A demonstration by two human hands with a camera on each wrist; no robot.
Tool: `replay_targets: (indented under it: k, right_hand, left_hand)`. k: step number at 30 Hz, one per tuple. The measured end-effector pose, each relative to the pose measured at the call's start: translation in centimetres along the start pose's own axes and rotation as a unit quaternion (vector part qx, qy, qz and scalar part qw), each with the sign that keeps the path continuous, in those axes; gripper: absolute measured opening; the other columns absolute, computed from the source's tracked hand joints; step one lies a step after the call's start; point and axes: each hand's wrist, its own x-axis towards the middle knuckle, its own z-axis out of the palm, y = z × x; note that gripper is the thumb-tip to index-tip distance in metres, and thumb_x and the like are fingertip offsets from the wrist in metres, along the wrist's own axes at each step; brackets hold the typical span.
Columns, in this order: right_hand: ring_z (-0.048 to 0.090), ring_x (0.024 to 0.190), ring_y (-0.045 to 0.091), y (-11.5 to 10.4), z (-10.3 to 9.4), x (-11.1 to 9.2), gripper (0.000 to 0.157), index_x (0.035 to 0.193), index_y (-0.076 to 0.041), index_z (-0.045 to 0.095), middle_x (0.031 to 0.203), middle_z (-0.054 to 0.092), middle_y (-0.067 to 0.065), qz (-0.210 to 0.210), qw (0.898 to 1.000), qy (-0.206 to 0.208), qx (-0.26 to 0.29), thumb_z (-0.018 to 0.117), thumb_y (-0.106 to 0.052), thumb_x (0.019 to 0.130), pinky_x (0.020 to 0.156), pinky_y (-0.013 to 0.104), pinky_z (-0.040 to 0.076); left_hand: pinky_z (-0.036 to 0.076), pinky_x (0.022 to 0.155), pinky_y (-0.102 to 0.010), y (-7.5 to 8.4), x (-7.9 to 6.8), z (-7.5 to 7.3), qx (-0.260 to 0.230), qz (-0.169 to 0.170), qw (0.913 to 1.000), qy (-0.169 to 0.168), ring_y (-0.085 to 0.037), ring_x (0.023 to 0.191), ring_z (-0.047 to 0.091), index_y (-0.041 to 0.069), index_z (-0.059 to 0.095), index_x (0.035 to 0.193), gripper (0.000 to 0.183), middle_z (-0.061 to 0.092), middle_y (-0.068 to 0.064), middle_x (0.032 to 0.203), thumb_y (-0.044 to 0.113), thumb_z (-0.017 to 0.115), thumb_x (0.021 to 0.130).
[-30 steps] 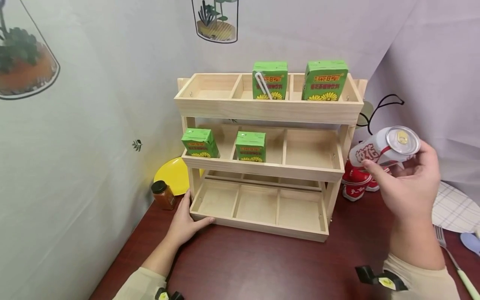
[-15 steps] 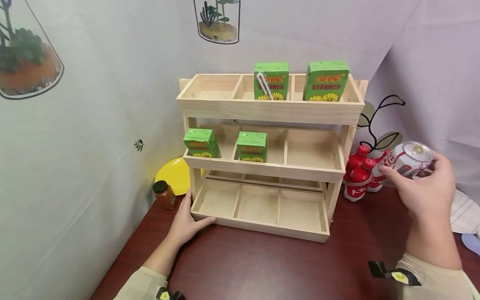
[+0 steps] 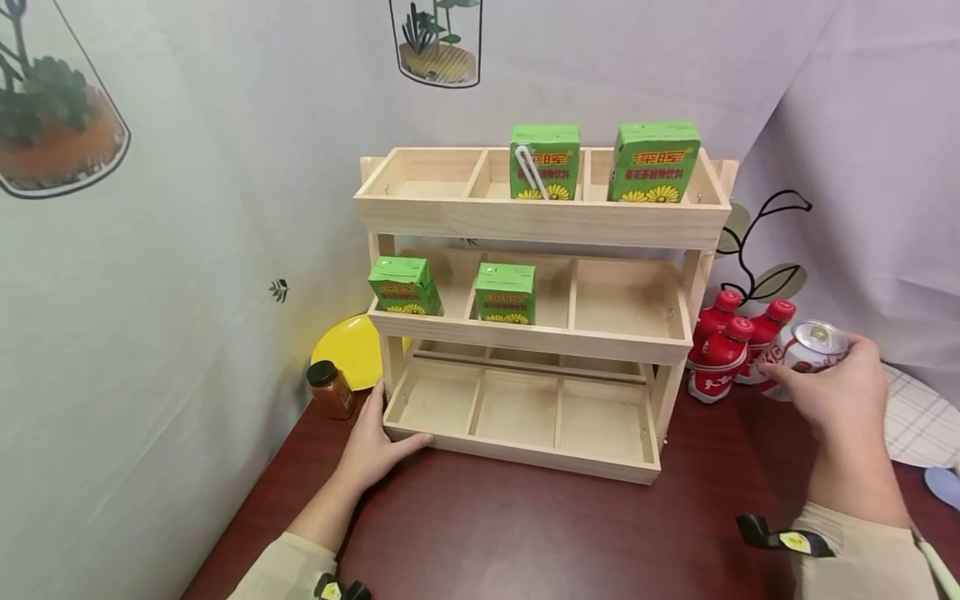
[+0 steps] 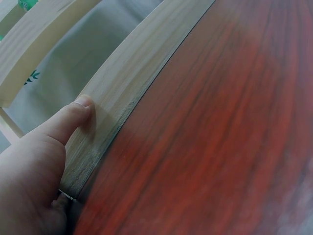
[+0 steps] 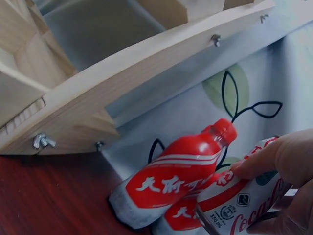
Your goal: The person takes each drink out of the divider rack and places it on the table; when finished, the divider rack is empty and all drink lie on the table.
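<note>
My right hand (image 3: 843, 392) grips a white and red Coca-Cola can (image 3: 806, 354), thumb on its near side, silver top tilted up. In the right wrist view the can (image 5: 234, 205) overlaps the red bottles. My left hand (image 3: 375, 442) grips the lower left corner of a three-tier wooden shelf (image 3: 517, 458). In the left wrist view its thumb (image 4: 80, 110) presses the front board, the fingers mostly hidden behind. Green drink cartons stand in the shelf: one carton (image 3: 545, 162) top middle, one carton (image 3: 655, 162) top right, one carton (image 3: 405, 286) middle left, one carton (image 3: 506, 294) middle centre.
Several red bottles (image 3: 720, 358) stand right of the shelf, close to the can. A jar (image 3: 330, 390) with a black lid and a yellow plate (image 3: 348, 350) are at the left. A checked plate (image 3: 918, 417) and a blue spoon (image 3: 943, 486) lie at far right.
My right hand has carried the can down and a little to the right, to beside the red bottles, and turned it more upright. The left hand has stayed on the shelf corner.
</note>
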Motion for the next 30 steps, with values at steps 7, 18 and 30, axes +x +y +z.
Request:
replay_targets:
  k: [7, 18, 30]
  right_hand:
    - [0.041, 0.114, 0.049, 1.6, 1.2, 0.9, 0.102, 0.145, 0.011, 0.018, 0.131, 0.037, 0.036, -0.017, 0.999, -0.027, -0.018, 0.079, -0.036, 0.078, 0.081, 0.054, 0.042]
    - [0.041, 0.110, 0.049, 3.0, 2.5, 1.4, 0.101, 0.144, 0.012, 0.017, 0.130, 0.036, 0.037, 0.002, 0.998, -0.062, -0.004, 0.080, -0.031, 0.078, 0.067, 0.036, 0.045]
    - [0.041, 0.113, 0.051, 3.8, 2.9, 1.7, 0.100, 0.145, 0.010, 0.014, 0.131, 0.034, 0.037, 0.022, 0.996, -0.082, 0.007, 0.078, -0.030, 0.080, 0.084, 0.057, 0.047]
  left_hand:
    - [0.033, 0.103, -0.050, 0.0, 0.0, 0.0, -0.002, -0.005, 1.0000, 0.000, -0.024, 0.127, 0.042, 0.024, 0.015, 0.155, 0.123, 0.039, -0.009, 0.142, 0.056, 0.087, 0.060]
    - [0.033, 0.102, -0.052, 0.0, 0.1, -0.1, 0.003, -0.006, 1.0000, -0.003, -0.026, 0.126, 0.042, 0.022, 0.015, 0.155, 0.124, 0.040, -0.011, 0.142, 0.055, 0.087, 0.060]
    - [0.033, 0.103, -0.052, -0.1, 0.2, 0.0, 0.004, -0.006, 1.0000, -0.004, -0.026, 0.127, 0.041, 0.022, 0.016, 0.155, 0.123, 0.040, -0.010, 0.142, 0.053, 0.088, 0.061]
